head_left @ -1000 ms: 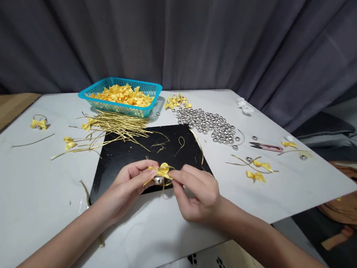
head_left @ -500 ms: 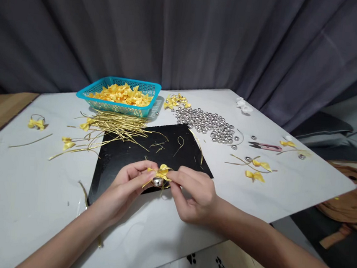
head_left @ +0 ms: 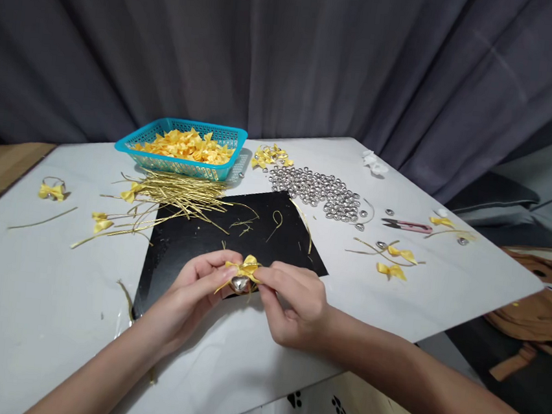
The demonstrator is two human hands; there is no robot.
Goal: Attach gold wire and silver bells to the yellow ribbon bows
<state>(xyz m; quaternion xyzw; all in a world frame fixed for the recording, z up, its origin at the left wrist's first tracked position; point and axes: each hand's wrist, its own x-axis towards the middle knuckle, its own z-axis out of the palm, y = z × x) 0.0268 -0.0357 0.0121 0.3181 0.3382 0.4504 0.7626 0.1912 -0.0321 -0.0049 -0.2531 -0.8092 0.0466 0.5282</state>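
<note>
Both hands meet over the front edge of a black mat [head_left: 189, 244]. Between them is a yellow ribbon bow [head_left: 249, 266] with a silver bell [head_left: 240, 285] hanging beneath it and thin gold cord around it. My left hand [head_left: 202, 288] pinches the bow from its left side, thumb on top. My right hand [head_left: 294, 300] is closed at the bow's right side, thumb and forefinger pressed together on the bow or its cord; the fingertips hide exactly which. Short gold cord pieces [head_left: 242, 223] and a looped cord [head_left: 276, 223] lie on the mat.
A teal basket [head_left: 120, 144] of yellow bows stands at the back left, a pile of gold cords [head_left: 184, 193] before it. Many silver bells [head_left: 314, 188] lie back right, near pink-handled thread snips [head_left: 408, 225]. Loose bows [head_left: 391, 270] and a finished-looking bow loop [head_left: 52, 190] lie at the sides.
The view has shifted slightly. Both hands keep their hold on the bow, and the bell beneath it has turned a little.
</note>
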